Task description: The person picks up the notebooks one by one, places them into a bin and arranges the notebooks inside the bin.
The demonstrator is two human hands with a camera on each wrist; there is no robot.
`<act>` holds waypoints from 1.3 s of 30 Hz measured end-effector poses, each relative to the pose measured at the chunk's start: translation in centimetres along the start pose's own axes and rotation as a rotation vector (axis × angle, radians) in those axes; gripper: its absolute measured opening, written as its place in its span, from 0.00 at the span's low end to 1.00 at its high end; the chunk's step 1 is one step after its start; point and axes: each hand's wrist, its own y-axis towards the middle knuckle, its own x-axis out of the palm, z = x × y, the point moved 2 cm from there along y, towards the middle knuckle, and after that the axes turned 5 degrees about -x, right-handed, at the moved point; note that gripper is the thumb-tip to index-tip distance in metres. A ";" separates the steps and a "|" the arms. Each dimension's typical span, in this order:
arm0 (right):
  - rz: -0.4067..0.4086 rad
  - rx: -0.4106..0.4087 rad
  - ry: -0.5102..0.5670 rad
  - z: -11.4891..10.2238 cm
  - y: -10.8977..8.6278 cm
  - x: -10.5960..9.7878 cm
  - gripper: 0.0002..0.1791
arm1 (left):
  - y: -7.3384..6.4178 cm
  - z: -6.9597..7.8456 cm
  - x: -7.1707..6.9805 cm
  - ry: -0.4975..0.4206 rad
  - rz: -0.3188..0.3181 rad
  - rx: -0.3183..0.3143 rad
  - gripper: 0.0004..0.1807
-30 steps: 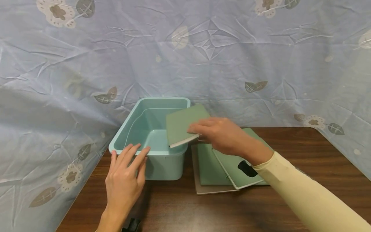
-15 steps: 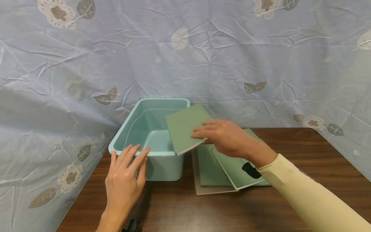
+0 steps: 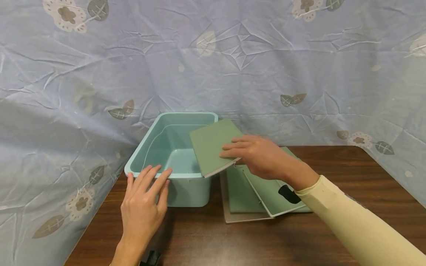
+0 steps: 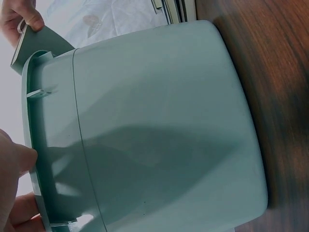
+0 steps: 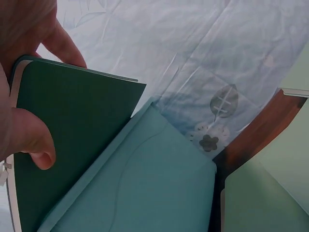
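Observation:
My right hand holds a small green hardcover notebook by its near right edge, thumb on one cover and fingers on the other. The notebook tilts across the right rim of a pale teal plastic bin, and its pale page edge faces me. In the right wrist view, the notebook's dark green cover overlaps the bin rim, with the thumb pressed on it. My left hand grips the bin's near rim, fingers reaching over it and thumb at the outer side.
Right of the bin lie larger green folders or notebooks, overlapping, over a beige one. A black patch shows on the top one. The wooden table meets a floral cloth behind. A black object lies near the front.
The right hand has drawn the notebook slightly right and toward me, and its tilt has altered a little. Over the last half second it has barely moved. The left hand stays on the rim.

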 end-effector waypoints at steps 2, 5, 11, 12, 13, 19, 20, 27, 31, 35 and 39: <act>-0.006 -0.004 -0.012 0.0 0.0 0.0 0.30 | 0.0 0.0 0.0 0.001 -0.001 -0.001 0.15; -0.011 -0.009 -0.025 0.0 0.0 0.0 0.31 | 0.0 0.0 0.0 0.003 -0.007 -0.005 0.16; -0.010 -0.011 -0.038 0.0 -0.2 0.0 0.35 | -0.1 0.1 0.1 0.004 -0.017 -0.010 0.16; -0.010 -0.010 -0.041 0.0 -0.2 0.0 0.36 | -0.1 0.0 0.1 0.004 -0.016 -0.010 0.16; -0.010 -0.010 -0.042 0.0 -0.2 0.1 0.36 | -0.1 0.0 0.1 0.004 -0.015 -0.010 0.15; -0.021 0.007 -0.046 0.1 -0.2 0.2 0.35 | -0.2 0.0 0.2 0.001 -0.008 -0.009 0.15; -0.020 0.009 -0.045 0.1 -0.2 0.2 0.34 | -0.1 0.0 0.3 0.000 -0.007 -0.009 0.15; -0.002 -0.002 -0.054 0.3 -0.3 0.3 0.34 | -0.2 0.0 0.3 -0.001 -0.008 -0.010 0.15; 0.005 -0.001 -0.065 0.3 -0.3 0.3 0.33 | -0.1 0.0 0.3 -0.002 -0.006 -0.012 0.15; 0.025 0.002 -0.078 0.5 -0.3 0.3 0.30 | -0.1 0.1 0.3 0.000 -0.005 -0.010 0.15; 0.051 0.014 -0.076 0.6 -0.2 0.3 0.29 | -0.1 0.1 0.3 -0.003 -0.001 -0.010 0.15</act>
